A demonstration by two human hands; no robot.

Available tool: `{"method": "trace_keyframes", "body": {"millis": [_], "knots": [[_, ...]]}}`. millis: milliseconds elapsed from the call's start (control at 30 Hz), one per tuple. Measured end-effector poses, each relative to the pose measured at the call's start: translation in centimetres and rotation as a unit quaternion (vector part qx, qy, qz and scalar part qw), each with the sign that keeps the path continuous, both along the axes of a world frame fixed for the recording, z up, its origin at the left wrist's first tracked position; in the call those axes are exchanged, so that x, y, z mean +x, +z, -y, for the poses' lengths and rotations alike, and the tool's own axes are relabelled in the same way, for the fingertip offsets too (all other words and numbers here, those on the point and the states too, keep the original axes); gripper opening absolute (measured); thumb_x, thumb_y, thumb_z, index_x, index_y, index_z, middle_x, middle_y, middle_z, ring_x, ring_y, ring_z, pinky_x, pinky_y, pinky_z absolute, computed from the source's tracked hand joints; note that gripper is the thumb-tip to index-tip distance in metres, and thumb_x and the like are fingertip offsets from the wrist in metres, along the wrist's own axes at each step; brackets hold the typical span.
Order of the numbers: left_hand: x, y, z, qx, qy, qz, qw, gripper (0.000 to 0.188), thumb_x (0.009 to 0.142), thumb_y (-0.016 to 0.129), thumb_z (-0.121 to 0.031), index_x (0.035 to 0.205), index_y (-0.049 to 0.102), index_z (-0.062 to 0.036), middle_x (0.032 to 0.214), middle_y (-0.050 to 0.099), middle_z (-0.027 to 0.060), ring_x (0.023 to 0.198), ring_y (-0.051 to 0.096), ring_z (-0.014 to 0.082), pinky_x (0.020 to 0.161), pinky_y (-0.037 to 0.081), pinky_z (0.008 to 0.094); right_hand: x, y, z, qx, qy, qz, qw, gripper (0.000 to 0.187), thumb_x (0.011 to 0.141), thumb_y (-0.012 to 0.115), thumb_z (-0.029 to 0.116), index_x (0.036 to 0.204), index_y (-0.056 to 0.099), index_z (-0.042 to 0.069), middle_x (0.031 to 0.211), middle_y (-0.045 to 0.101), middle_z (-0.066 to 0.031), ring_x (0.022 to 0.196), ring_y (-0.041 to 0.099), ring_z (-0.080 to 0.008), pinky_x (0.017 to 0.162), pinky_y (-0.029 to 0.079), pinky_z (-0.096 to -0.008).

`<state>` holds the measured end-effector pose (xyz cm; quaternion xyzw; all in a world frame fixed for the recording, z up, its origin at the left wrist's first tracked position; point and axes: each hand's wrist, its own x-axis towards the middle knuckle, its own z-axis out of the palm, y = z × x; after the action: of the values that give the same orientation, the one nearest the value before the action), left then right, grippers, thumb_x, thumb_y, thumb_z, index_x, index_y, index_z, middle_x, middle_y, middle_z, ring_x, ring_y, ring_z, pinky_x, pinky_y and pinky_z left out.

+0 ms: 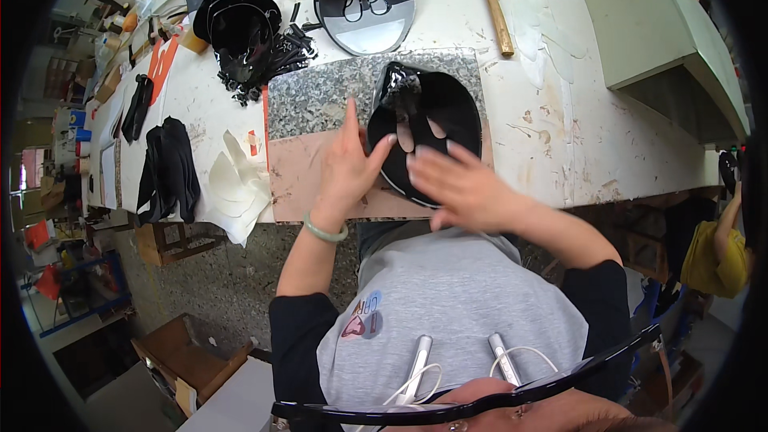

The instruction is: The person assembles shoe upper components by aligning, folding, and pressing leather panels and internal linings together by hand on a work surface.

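A black, shiny, rounded piece (448,104) with slot-like cutouts lies in front of me; its exact kind I cannot make out. At its left edge my left hand (346,164) has the index finger stretched out and the thumb spread toward the piece. My right hand (464,190) lies across its lower right part with fingers extended and pressed flat, slightly blurred. Beneath the piece are a speckled grey stone slab (320,92) and a pinkish-tan board (300,180).
A hammer (494,12) lies at the back right. Similar dark rounded pieces (376,28) stand behind the slab. Black scraps (292,52), stacked black pieces (170,168) and cream cut pieces (238,188) lie left. A pale green box-like housing (640,24) bounds the right; a co-worker's yellow sleeve (720,252) shows beyond.
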<state>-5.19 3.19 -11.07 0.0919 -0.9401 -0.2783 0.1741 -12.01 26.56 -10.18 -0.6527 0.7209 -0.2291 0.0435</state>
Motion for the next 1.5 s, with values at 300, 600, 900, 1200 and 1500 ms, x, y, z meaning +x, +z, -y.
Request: {"method": "trace_keyframes", "body": {"millis": [300,600,900,1200,1500], "knots": [[1.3,0.2,-1.2,0.175,0.067,0.050,0.981,0.058,0.088,0.067,-0.021,0.136,0.046,0.0042,0.062,0.054,0.0155,0.048,0.052,0.0234,0.050,0.042,0.0355,-1.1,-3.0,-4.5,-0.008,-0.354,-0.012,0.935,0.059,0.090,0.057,0.041,0.134,0.049,0.003,0.149,0.038,-0.0112,0.142,0.029,-0.0240,0.110,0.021,-0.0600],[0.7,0.4,-1.7,0.159,0.075,0.095,0.980,0.062,0.087,0.069,-0.020,0.138,0.043,0.0042,0.075,0.063,0.0126,0.057,0.056,0.0206,0.054,0.045,0.0319,-1.9,-1.3,-0.8,0.024,-0.248,-0.046,0.967,0.058,0.081,0.066,0.045,0.127,0.058,0.010,0.130,0.050,-0.0091,0.123,0.043,-0.0289,0.093,0.038,-0.0426],[0.1,1.7,-2.4,0.494,0.054,-0.096,0.862,0.050,0.097,0.053,-0.006,0.142,0.034,0.0073,0.122,0.057,0.0102,0.107,0.055,0.0140,0.093,0.044,0.0262,-2.7,-2.0,-2.3,-0.168,-0.400,0.261,0.863,0.059,0.085,0.070,0.032,0.128,0.048,0.000,0.112,0.052,-0.0152,0.095,0.055,-0.0240,0.079,0.048,-0.0351],[-4.0,3.4,-4.4,0.525,-0.013,-0.208,0.825,0.054,0.096,0.057,-0.008,0.143,0.032,0.0045,0.131,0.053,0.0097,0.113,0.052,0.0134,0.099,0.040,0.0255,-3.9,1.9,-2.0,-0.158,-0.238,0.759,0.585,0.030,0.099,0.052,0.033,0.108,0.044,0.005,0.079,0.061,-0.0097,0.057,0.065,-0.0192,0.041,0.046,-0.0261],[-5.9,-1.5,-3.5,0.547,-0.092,-0.018,0.832,0.067,0.096,0.053,-0.005,0.151,0.013,-0.0032,0.131,0.053,0.0182,0.102,0.064,0.0196,0.086,0.051,0.0281,-27.1,10.7,-3.2,-0.251,-0.358,0.310,0.844,0.020,0.095,0.059,0.021,0.100,0.057,0.002,0.066,0.055,-0.0006,0.044,0.052,-0.0070,0.040,0.043,-0.0236]]}}
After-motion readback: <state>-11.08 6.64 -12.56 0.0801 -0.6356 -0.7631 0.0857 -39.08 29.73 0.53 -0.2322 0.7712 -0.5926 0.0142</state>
